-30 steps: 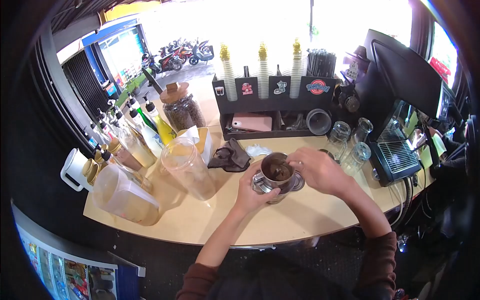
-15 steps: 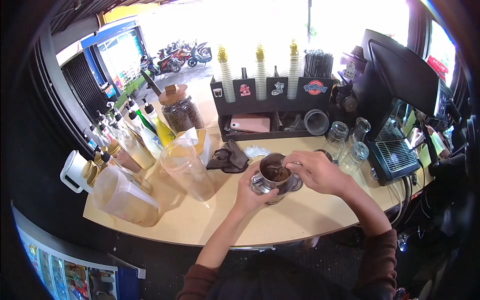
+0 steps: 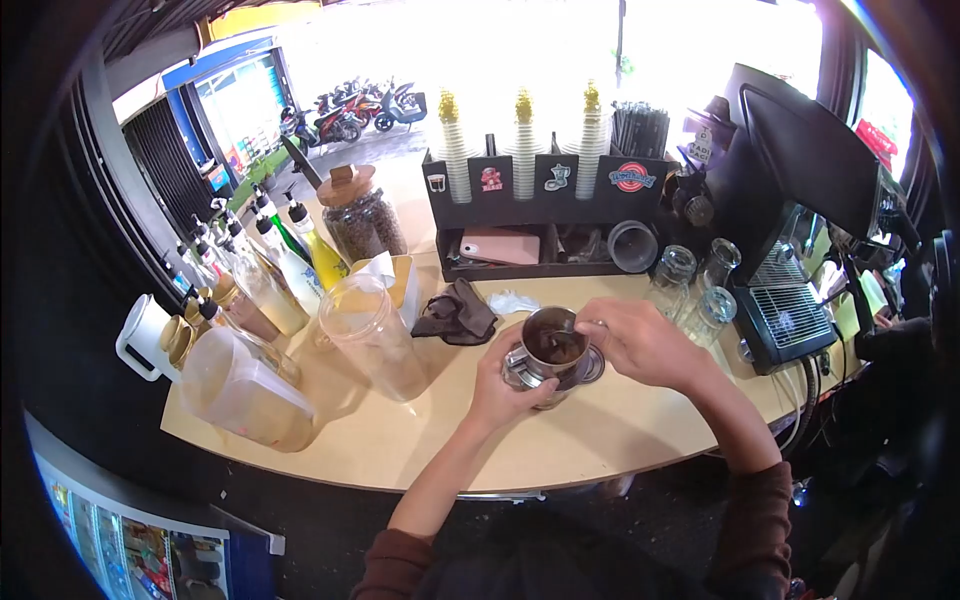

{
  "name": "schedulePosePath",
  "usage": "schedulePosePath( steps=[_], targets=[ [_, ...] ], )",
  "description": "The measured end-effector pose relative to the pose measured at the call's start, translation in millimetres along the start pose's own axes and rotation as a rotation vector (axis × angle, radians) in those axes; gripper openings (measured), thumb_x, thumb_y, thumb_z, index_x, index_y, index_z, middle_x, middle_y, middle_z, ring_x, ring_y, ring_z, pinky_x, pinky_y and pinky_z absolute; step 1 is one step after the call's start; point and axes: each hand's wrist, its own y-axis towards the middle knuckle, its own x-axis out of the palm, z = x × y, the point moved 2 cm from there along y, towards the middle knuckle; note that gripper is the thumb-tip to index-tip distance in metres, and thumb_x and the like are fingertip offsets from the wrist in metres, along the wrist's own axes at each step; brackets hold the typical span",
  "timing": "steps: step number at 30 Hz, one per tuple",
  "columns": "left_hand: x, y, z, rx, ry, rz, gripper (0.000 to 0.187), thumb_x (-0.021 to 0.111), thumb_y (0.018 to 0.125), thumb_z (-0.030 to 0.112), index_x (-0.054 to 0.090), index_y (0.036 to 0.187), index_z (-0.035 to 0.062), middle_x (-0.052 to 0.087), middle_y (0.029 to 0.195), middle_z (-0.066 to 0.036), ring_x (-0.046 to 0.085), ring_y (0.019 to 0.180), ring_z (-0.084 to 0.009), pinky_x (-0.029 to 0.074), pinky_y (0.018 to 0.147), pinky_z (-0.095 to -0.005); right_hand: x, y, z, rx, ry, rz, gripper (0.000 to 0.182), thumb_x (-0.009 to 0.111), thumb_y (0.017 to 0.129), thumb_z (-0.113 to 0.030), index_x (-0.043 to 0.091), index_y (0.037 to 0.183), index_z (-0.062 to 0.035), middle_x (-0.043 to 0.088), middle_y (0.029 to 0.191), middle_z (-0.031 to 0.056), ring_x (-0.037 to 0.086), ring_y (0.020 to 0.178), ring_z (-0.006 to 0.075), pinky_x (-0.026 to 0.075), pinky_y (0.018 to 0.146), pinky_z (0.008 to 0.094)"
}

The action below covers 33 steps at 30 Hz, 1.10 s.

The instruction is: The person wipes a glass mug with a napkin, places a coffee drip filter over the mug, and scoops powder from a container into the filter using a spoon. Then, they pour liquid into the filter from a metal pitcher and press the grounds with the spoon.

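Observation:
A metal cup with dark brown contents stands near the middle of the table. My left hand is wrapped round its left side, by the metal handle. Above the rim on the right, my right hand pinches a thin metal spoon, whose lower end dips into the cup. A round metal rim or lid shows just right of the cup, partly hidden. What lies under the cup is mostly covered by my left hand. A dark cloth lies behind my left hand.
To the left stand a clear plastic jar, a plastic pitcher and several pump bottles. A black organizer with stacked cups is behind. Glasses and a black espresso machine are on the right.
My right hand has shifted slightly to the right, and the spoon has moved within the cup. My left hand keeps its hold. The whole view has tilted a little.

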Motion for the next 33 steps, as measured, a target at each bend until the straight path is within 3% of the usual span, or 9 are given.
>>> schedulePosePath(
  steps=[11,17,19,20,22,24,26,31,33],
  targets=[
    [-0.4,0.6,-4.7,0.041,0.042,0.011,0.068,0.078,0.062,0.019,0.052,0.121,-0.0010,0.057,0.116,-0.013,0.055,0.109,-0.0224,0.041,0.096,-0.0346,5.7,-2.5,0.9,0.003,0.062,0.031,0.014,0.053,0.090,-0.014,0.055,0.093,-0.0005,0.059,0.084,0.0160,0.058,0.079,0.0361,0.047,0.071,0.0433],
    [-1.9,2.5,4.5,0.139,0.057,-0.023,0.073,0.075,0.064,0.024,0.044,0.125,0.0001,0.048,0.122,-0.015,0.047,0.115,-0.0261,0.036,0.099,-0.0379,7.5,-5.5,14.1,0.015,0.070,0.032,0.015,0.053,0.090,-0.014,0.056,0.096,-0.0008,0.060,0.085,0.0157,0.059,0.082,0.0359,0.046,0.073,0.0438],
    [-2.0,-5.3,14.2,0.226,0.327,0.259,0.067,0.072,0.067,0.023,0.042,0.122,0.0005,0.044,0.120,-0.016,0.045,0.111,-0.0270,0.035,0.095,-0.0391,7.8,-7.9,18.8,0.006,0.089,0.041,0.016,0.053,0.090,-0.015,0.056,0.097,-0.0009,0.060,0.085,0.0156,0.058,0.083,0.0360,0.046,0.074,0.0441],
    [0.4,-12.6,12.0,0.226,0.328,0.263,0.067,0.072,0.067,0.023,0.042,0.122,0.0005,0.044,0.120,-0.016,0.045,0.111,-0.0270,0.035,0.095,-0.0391,6.6,-10.0,21.6,0.000,0.095,0.055,0.016,0.053,0.090,-0.014,0.057,0.097,-0.0012,0.060,0.083,0.0154,0.058,0.083,0.0356,0.046,0.074,0.0437],
    [0.6,-33.6,8.2,0.286,0.365,0.498,0.056,0.070,0.071,0.024,0.044,0.115,0.0013,0.043,0.115,-0.017,0.044,0.103,-0.0256,0.036,0.087,-0.0380,5.7,-10.8,24.2,-0.012,0.109,0.066,0.016,0.053,0.089,-0.014,0.057,0.097,-0.0014,0.060,0.082,0.0152,0.057,0.082,0.0353,0.045,0.074,0.0433],
    [11.8,-40.4,28.1,0.363,0.376,0.476,0.048,0.070,0.072,0.021,0.045,0.109,0.0027,0.045,0.108,-0.015,0.045,0.098,-0.0251,0.035,0.083,-0.0372,5.1,-9.8,25.5,-0.030,0.034,0.077,0.014,0.054,0.089,-0.013,0.058,0.095,-0.0019,0.059,0.080,0.0143,0.056,0.078,0.0336,0.044,0.071,0.0421],
    [24.2,-43.0,37.9,0.405,0.543,0.273,0.050,0.072,0.072,0.021,0.045,0.110,0.0034,0.046,0.107,-0.014,0.045,0.098,-0.0273,0.034,0.084,-0.0377,9.6,-12.7,25.8,-0.053,0.107,0.096,0.013,0.054,0.088,-0.013,0.058,0.094,-0.0022,0.058,0.079,0.0141,0.055,0.076,0.0332,0.043,0.070,0.0421],
    [32.2,-31.6,46.3,0.278,0.649,0.300,0.052,0.075,0.069,0.020,0.045,0.108,0.0026,0.043,0.105,-0.014,0.044,0.101,-0.0279,0.035,0.089,-0.0382,12.1,-13.6,28.3,-0.095,0.067,0.160,0.011,0.057,0.085,-0.010,0.058,0.093,-0.0028,0.056,0.075,0.0135,0.054,0.073,0.0330,0.042,0.068,0.0429],
    [30.4,-26.1,46.1,0.233,0.622,0.347,0.064,0.080,0.065,0.022,0.041,0.112,0.0027,0.041,0.109,-0.014,0.043,0.104,-0.0277,0.035,0.089,-0.0386,16.9,-13.7,24.8,-0.160,0.122,0.163,0.011,0.059,0.084,-0.008,0.059,0.093,-0.0029,0.055,0.073,0.0140,0.053,0.071,0.0337,0.042,0.066,0.0432]
  ],
)
